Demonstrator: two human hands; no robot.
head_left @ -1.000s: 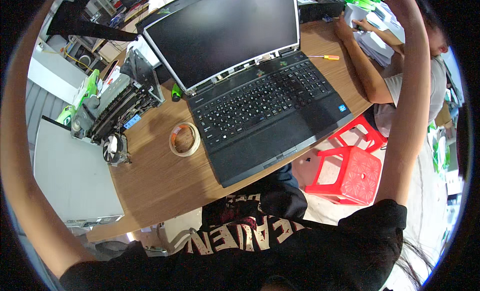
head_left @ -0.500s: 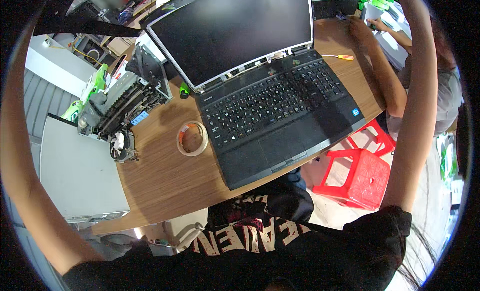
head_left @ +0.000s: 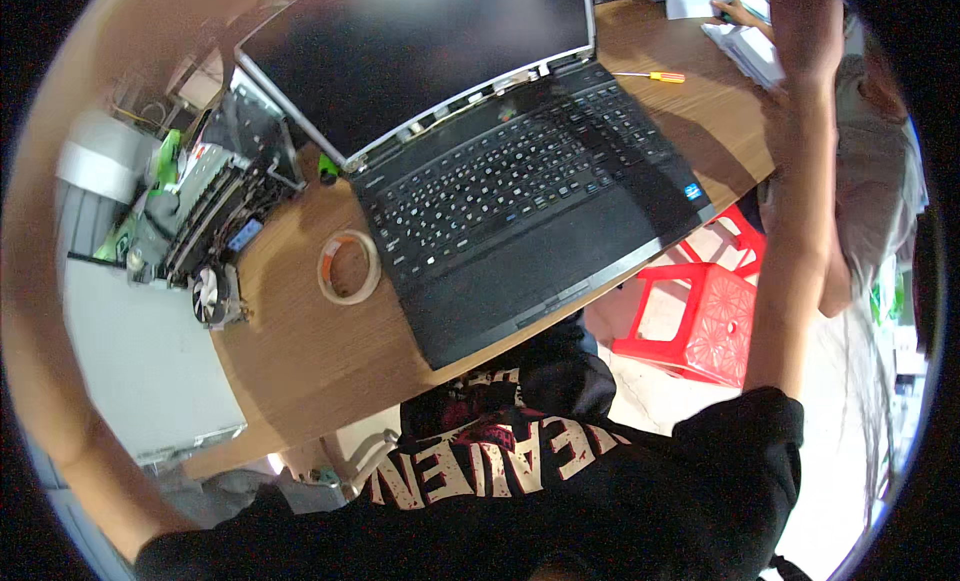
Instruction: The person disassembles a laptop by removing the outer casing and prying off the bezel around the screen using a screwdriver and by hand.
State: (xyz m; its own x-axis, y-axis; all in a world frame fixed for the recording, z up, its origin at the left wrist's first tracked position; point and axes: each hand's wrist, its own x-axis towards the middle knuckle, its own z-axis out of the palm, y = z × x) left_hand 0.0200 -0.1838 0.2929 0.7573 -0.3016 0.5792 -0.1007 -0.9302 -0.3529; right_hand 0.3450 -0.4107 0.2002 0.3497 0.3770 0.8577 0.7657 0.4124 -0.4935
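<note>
Both of my arms are raised on either side of an open black laptop [head_left: 480, 271]. Its dark screen [head_left: 430, 51] has no front bezel, and the metal edge and hinge parts show below it. My left hand [head_left: 215, 6] is a smeared patch at the upper left, near the screen's left corner; its fingers cannot be made out. At the upper right, my right hand [head_left: 808, 31] is lifted near the white papers [head_left: 748, 53], its fingers cut off by the picture's edge. Neither hand visibly touches the laptop.
A tape roll [head_left: 349, 267] lies left of the laptop, and a screwdriver [head_left: 666, 77] lies beyond its right side. Computer parts with a fan [head_left: 208, 295] stand on a white panel [head_left: 140, 361]. A co-worker's hand [head_left: 745, 16] rests at the papers. Red stools [head_left: 722, 323] stand below.
My left arm has swung inward across the upper left, and my right hand has come into view at the upper right. The whole view has shifted, moving the laptop left and up in it.
</note>
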